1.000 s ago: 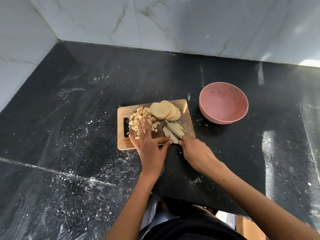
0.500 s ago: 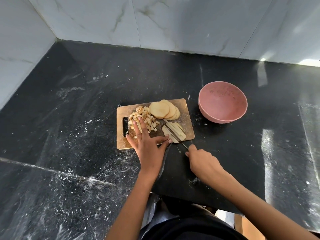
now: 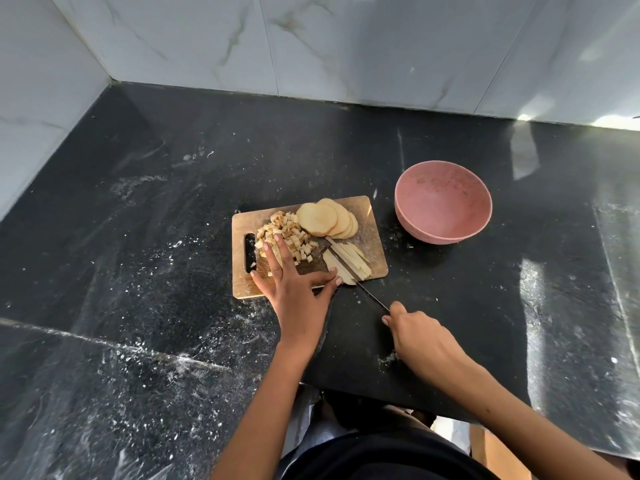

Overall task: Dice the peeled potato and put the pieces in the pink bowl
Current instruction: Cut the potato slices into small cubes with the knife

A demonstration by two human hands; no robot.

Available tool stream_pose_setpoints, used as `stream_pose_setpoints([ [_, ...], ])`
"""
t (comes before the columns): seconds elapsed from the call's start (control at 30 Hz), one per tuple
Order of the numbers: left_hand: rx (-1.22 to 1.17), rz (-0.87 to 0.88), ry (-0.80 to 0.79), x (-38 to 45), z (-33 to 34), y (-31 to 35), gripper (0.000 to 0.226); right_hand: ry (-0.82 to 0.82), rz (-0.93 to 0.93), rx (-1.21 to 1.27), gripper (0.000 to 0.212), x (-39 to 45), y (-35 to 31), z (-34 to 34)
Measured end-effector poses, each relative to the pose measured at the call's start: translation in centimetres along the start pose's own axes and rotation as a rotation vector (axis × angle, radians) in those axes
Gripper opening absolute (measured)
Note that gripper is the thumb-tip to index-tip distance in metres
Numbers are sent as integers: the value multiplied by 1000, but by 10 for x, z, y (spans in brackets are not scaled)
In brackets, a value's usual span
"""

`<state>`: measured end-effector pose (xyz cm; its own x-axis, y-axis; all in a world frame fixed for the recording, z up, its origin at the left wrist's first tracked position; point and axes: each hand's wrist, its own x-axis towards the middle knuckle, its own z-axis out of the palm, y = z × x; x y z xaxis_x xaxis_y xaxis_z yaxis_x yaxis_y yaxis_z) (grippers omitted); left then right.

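You work on a black stone counter (image 3: 173, 237) dusted with white specks, with marble tiles (image 3: 346, 46) behind it. The pink bowl (image 3: 443, 206) stands on the counter just right of the wooden cutting board (image 3: 242, 285), and no potato pieces are inside it. On the board, the diced potato cubes (image 3: 291, 237) lie in a heap at the left, the round potato slices (image 3: 327, 219) overlap at the far side, and the potato strips (image 3: 349, 263) lie at the near right corner. Your left hand (image 3: 294, 292) rests flat on the board with fingers spread apart, its fingertips touching the cubes and its thumb touching the strips. Your right hand (image 3: 415, 336) is off the board and clasps the handle of the knife (image 3: 360, 284), whose thin blade lies across the strips. The knife and your left hand stand between the strips and the cubes.
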<state>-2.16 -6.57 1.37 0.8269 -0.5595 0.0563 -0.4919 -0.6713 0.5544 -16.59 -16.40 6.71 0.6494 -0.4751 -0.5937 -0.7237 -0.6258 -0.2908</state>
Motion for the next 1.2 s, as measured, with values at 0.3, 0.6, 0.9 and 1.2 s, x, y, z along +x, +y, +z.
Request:
stream_pose_setpoints([
  [0.3,17,16,-24,0,0,0,9,64,21,30,24,6,-11,8],
  [0.6,22,5,-22,0,0,0,10,67,7,20,26,-2,3,16],
  [0.9,22,6,-18,-2,2,0,10,79,2,54,28,-4,7,17],
  [1.2,51,49,26,-3,4,-1,10,48,21,17,23,16,-18,6],
])
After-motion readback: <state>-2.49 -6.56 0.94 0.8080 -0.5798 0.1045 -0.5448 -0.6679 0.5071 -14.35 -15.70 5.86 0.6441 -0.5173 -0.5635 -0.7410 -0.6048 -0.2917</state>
